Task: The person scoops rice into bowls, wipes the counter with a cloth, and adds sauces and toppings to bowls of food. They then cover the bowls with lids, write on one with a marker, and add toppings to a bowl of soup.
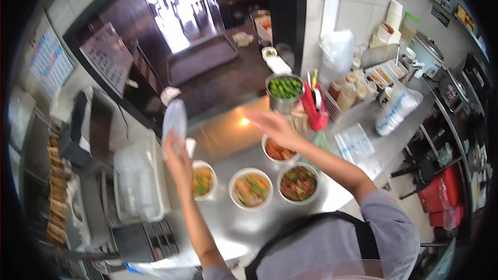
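Observation:
My left hand (178, 158) grips a translucent round plastic lid (175, 118), tilted up on its edge above the left side of the steel counter. Just beside that hand is a white bowl of food topped with chopped greens (203, 180). My right hand (274, 127), a little blurred, is held out flat with nothing in it. Under the right wrist sits a bowl of reddish food (279, 150), partly hidden by the forearm. Two more uncovered white bowls stand nearer me: noodles with greens (250, 189) and dark sauced meat (298, 183).
A steel pot of green vegetables (285, 88) stands behind my right hand, beside a red holder (314, 106). Sauce bottles (348, 93) and plastic bags (398, 108) are on the right. A white bin (165, 176) is at left; a dark tray (203, 58) lies on the pass.

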Action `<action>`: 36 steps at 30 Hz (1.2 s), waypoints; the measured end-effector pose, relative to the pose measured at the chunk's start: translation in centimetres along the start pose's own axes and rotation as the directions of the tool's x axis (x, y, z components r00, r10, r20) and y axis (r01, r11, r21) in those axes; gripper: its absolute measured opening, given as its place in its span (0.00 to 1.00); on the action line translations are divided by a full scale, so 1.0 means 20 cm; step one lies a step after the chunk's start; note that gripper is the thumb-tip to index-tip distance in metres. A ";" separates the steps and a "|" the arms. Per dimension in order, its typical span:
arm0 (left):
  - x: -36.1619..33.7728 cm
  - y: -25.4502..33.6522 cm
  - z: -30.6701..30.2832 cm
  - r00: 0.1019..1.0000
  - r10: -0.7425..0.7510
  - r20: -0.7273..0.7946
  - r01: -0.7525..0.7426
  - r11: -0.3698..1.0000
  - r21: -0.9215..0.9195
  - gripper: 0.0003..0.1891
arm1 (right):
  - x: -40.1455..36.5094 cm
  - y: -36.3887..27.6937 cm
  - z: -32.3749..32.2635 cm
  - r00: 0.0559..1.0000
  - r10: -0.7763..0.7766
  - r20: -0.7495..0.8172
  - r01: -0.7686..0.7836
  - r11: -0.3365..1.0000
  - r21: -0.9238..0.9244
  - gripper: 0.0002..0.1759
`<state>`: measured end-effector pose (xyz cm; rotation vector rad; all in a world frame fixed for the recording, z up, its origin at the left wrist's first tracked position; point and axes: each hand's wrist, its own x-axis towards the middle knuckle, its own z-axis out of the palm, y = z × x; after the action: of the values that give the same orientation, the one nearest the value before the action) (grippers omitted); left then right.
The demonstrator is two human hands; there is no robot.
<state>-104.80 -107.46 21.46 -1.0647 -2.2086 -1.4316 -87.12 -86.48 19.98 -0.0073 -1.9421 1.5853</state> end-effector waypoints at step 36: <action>-1.21 0.42 0.40 0.987 -0.058 0.148 0.042 0.993 0.110 0.21 | -1.11 0.38 -0.61 0.700 0.711 -0.063 -0.235 0.313 0.920 0.28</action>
<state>-81.11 -108.67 8.72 -1.1218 -2.4045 -1.2740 -66.40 -82.02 4.14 -0.5873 -0.5329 2.5474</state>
